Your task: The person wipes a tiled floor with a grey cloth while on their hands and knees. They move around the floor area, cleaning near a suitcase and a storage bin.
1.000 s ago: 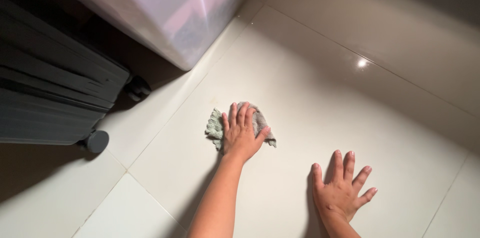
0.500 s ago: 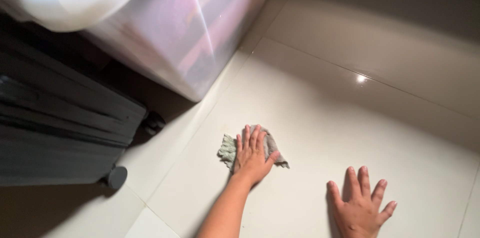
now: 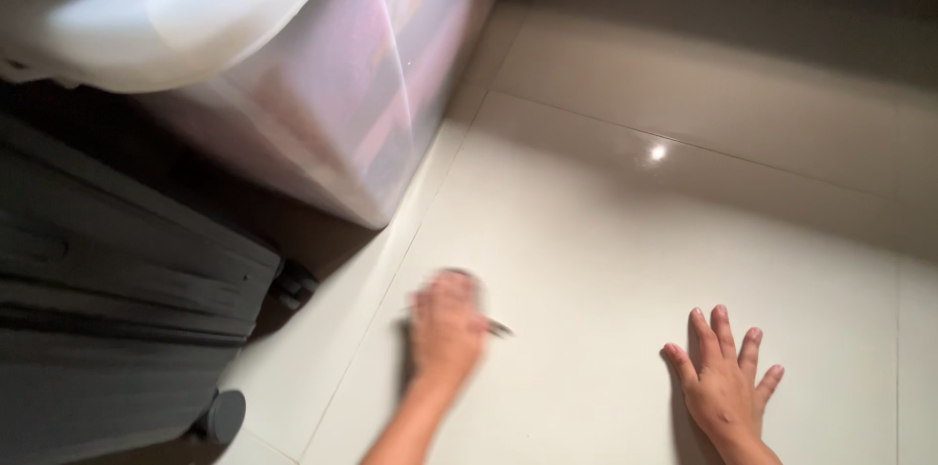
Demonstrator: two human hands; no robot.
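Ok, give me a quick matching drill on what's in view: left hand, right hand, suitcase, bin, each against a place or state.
Things:
1. left hand
2. right hand
3. suitcase
4. bin

Places or states:
A. translucent, upper left
B. spread flat on bare tile
C. dark, on wheels, far left
D. blurred, pressing a grey cloth

Pairs: 1-D, 2-B, 3-C, 4-A

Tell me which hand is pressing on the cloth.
The left hand, blurred, covers the grey cloth; the right hand lies flat on bare floor tile.
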